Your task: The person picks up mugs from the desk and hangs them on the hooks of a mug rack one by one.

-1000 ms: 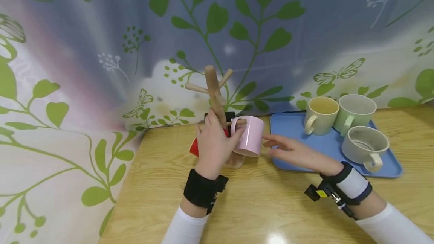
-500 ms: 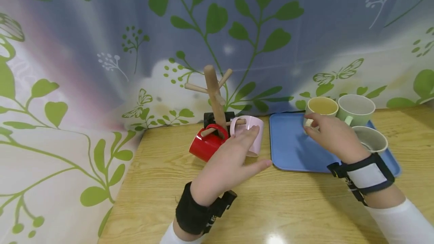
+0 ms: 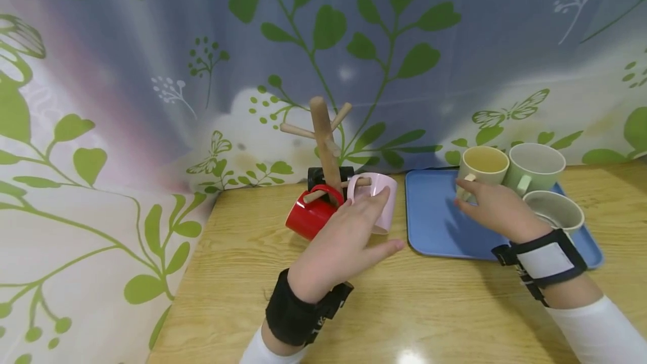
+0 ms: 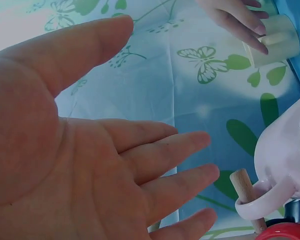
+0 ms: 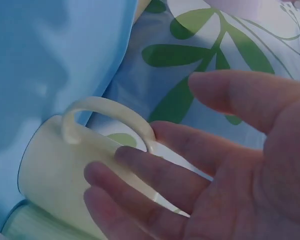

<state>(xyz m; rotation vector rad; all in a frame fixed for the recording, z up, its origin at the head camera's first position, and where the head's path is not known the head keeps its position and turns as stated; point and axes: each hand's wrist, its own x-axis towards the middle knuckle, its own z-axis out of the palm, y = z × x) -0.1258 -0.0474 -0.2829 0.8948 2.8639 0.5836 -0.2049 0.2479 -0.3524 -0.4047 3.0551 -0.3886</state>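
Note:
On the blue tray [image 3: 429,218], my right hand [image 3: 497,210] is at the pale yellow mug [image 3: 489,178]. In the right wrist view its index fingertip meets the mug's handle [image 5: 102,106], while the thumb stands apart and the fingers are extended. My left hand [image 3: 336,246] hovers in front of the wooden mug tree [image 3: 323,136], palm bare and fingers spread. A pink mug [image 3: 380,182] and a red mug [image 3: 305,217] hang by their handles on its lower pegs. Behind the post is a black mug [image 3: 315,177], mostly hidden.
A light green mug [image 3: 550,177] stands beside the yellow one at the tray's back. A wide greyish mug [image 3: 556,210] sits in front, partly covered by my right hand. Upper pegs [image 3: 297,131] stick out from the tree. A patterned curtain [image 3: 429,100] hangs behind the wooden table [image 3: 404,308].
My left hand has let go of the mug tree's post and drawn back toward me. My right hand has moved from beside the pink mug rightward to the yellow mug's handle.

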